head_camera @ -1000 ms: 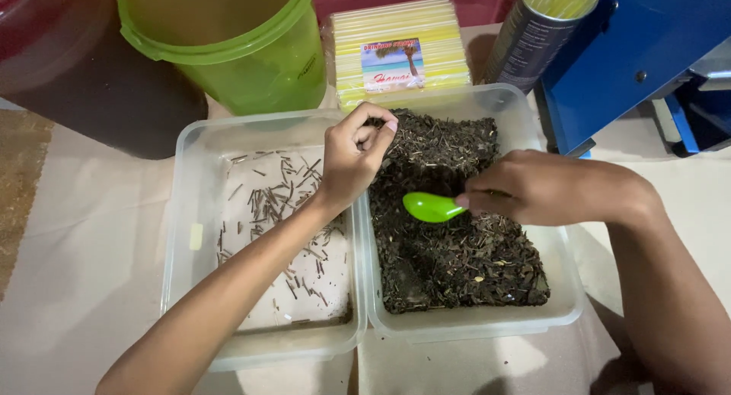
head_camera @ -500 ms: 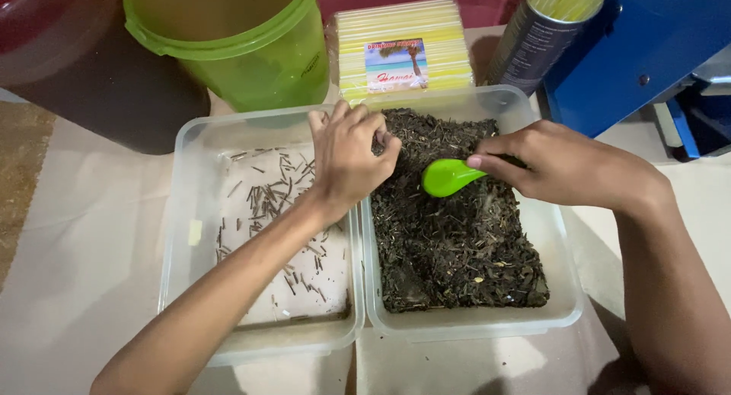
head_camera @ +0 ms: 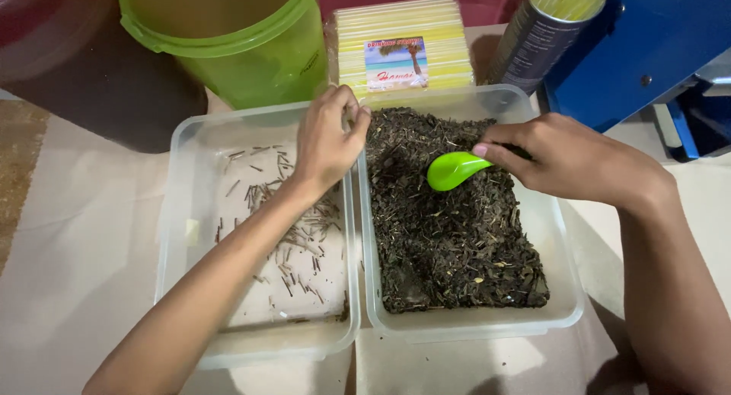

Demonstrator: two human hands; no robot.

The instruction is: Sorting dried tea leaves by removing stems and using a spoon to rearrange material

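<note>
Right hand (head_camera: 567, 157) pinched a bright green plastic spoon (head_camera: 454, 170) above dark dried leaves (head_camera: 449, 227) in the clear plastic tub (head_camera: 560, 303); left hand (head_camera: 326, 140), fingers curled together, hovered over the neighbouring stem-strewn tub (head_camera: 179, 212)

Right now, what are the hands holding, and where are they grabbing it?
The right hand holds the green spoon by its handle end, bowl over the dark dried leaves. The left hand is curled above the tub of twigs; whether it pinches anything cannot be told.
</note>
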